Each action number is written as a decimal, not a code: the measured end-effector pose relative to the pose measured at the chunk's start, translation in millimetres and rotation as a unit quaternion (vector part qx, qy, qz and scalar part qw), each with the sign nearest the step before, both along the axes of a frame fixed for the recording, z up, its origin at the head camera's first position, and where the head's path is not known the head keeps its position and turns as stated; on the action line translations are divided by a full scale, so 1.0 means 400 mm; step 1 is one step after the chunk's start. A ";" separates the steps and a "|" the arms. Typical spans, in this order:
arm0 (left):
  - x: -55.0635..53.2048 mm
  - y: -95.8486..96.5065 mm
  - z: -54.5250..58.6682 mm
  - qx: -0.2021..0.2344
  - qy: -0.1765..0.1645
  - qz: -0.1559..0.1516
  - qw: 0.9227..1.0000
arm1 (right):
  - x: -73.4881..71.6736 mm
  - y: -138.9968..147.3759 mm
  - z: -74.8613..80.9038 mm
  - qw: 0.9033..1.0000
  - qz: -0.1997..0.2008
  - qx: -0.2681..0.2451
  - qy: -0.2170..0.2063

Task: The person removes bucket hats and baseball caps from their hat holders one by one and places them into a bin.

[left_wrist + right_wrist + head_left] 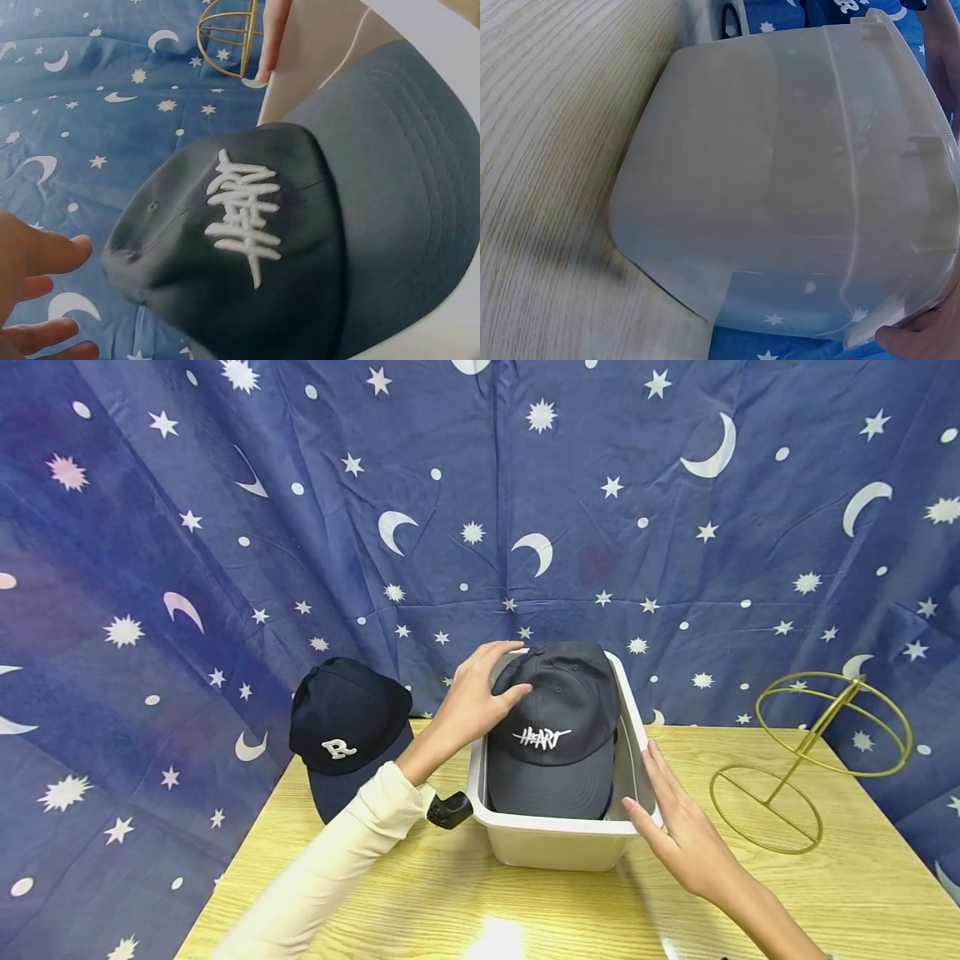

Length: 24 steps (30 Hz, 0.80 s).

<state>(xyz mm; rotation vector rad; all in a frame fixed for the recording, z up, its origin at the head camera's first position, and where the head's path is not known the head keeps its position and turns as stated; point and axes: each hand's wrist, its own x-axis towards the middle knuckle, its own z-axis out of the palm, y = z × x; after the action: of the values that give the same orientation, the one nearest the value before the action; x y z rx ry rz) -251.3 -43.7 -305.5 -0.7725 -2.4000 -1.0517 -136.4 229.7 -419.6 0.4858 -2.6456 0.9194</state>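
A dark grey cap (558, 718) with white "HEART" lettering lies in a white plastic bin (566, 847), its brim toward the front. At the cap's left side my left hand (476, 693) hovers with fingers spread. In the left wrist view, a gap shows between that hand (37, 292) and the cap's crown (225, 247). My right hand (682, 835) holds the bin's right rim, thumb over the inner side and fingers along the outside. From the right wrist view, a fingertip (900, 341) rests at the bin's rim. Something dark blue shows beneath the cap.
Left of the bin, a navy cap (345, 718) with a white letter R sits on the wooden table (420, 910). A gold wire stand (798, 760) with two rings stands at the right. Behind the table hangs a blue star-and-moon cloth (480, 485).
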 end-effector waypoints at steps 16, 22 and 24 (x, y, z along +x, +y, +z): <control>0.011 -0.049 0.026 -0.005 0.013 0.019 1.000 | 0.000 0.000 -0.002 1.000 -0.001 0.002 0.001; 0.012 -0.078 0.034 -0.012 0.023 0.024 0.999 | 0.000 0.000 -0.001 1.000 0.000 0.002 0.000; 0.012 -0.090 0.037 -0.014 0.028 0.026 0.999 | 0.000 0.000 -0.001 1.000 -0.001 0.002 0.002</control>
<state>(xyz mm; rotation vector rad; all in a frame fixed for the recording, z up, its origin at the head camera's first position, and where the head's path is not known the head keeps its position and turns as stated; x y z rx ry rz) -246.5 -79.6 -290.5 -0.7356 -2.3781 -0.9654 -136.6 229.8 -419.9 0.4862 -2.6450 0.9126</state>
